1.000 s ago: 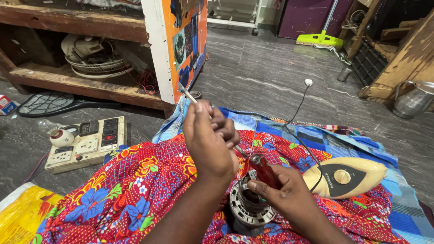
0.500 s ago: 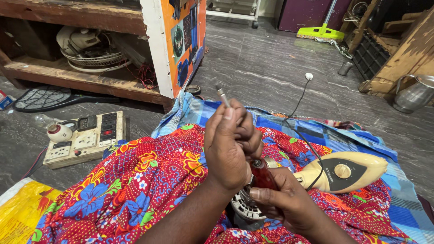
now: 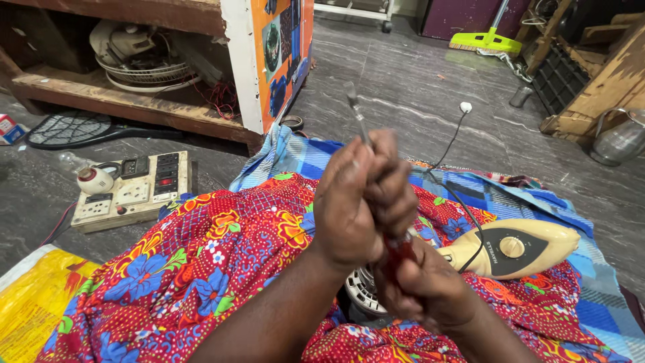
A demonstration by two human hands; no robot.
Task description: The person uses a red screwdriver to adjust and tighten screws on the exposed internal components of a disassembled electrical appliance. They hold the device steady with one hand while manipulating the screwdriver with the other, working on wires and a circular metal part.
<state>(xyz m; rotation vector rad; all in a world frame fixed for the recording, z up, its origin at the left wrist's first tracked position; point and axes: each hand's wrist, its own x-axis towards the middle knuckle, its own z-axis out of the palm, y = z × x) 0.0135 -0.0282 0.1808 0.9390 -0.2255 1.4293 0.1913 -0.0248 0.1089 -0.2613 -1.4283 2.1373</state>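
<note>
Both hands had risen from the round grey motor (image 3: 363,292), which lay at 6 o'clock on the red floral cloth (image 3: 201,269). The left hand (image 3: 353,202) gripped the red-handled screwdriver's (image 3: 396,252) shaft, tip toward 12 o'clock; the right hand (image 3: 430,286) clasped its handle.

A small red, white and blue box (image 3: 9,129) lies on the floor at the far left edge, well apart from the hands. A yellow printed bag (image 3: 37,296) lies flat, lower left of them. Orange panel (image 3: 282,54) with dark pictures stands upright, above left of them.
</note>
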